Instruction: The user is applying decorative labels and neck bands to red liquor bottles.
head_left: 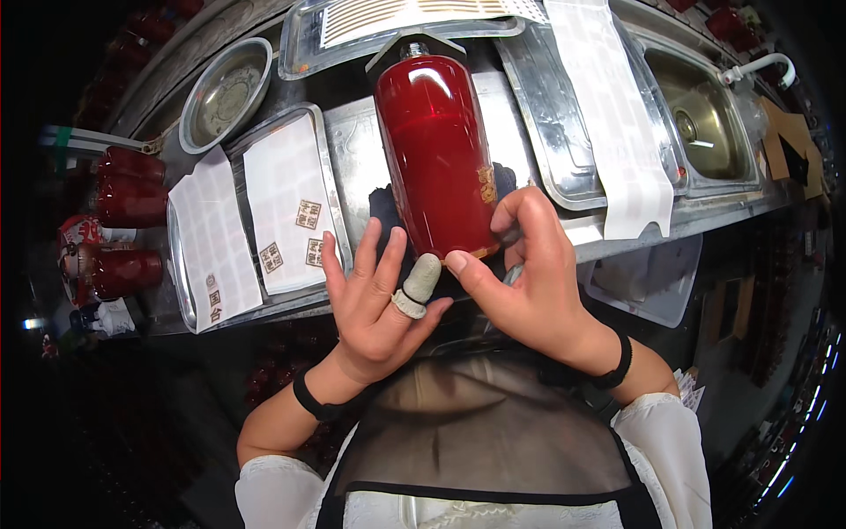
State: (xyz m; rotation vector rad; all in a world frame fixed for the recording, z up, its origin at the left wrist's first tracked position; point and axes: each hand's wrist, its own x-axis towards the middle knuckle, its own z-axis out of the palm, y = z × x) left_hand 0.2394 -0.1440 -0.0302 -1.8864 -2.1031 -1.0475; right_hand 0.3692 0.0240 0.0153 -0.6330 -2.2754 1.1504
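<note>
The left hand (379,304) is positioned at 7 o'clock of the red bottle (436,150), fingers spread apart and gripping nothing; its index finger wears a grey-green finger cot (423,278), tip at the bottle's near end. The right hand (538,286) is positioned at 5 o'clock, thumb tip at the near edge, curled index finger beside the wall; whether it clamps the bottle cannot be told. The bottle lies on its side over the bench (350,132), neck at 12 o'clock, gold decoration (486,183) at 4 o'clock. Relative to the bottle, white sheets (278,185) are located at 8 o'clock, a metal bowl (220,101) at 10 o'clock, and a sink (718,159) at 3 o'clock.
</note>
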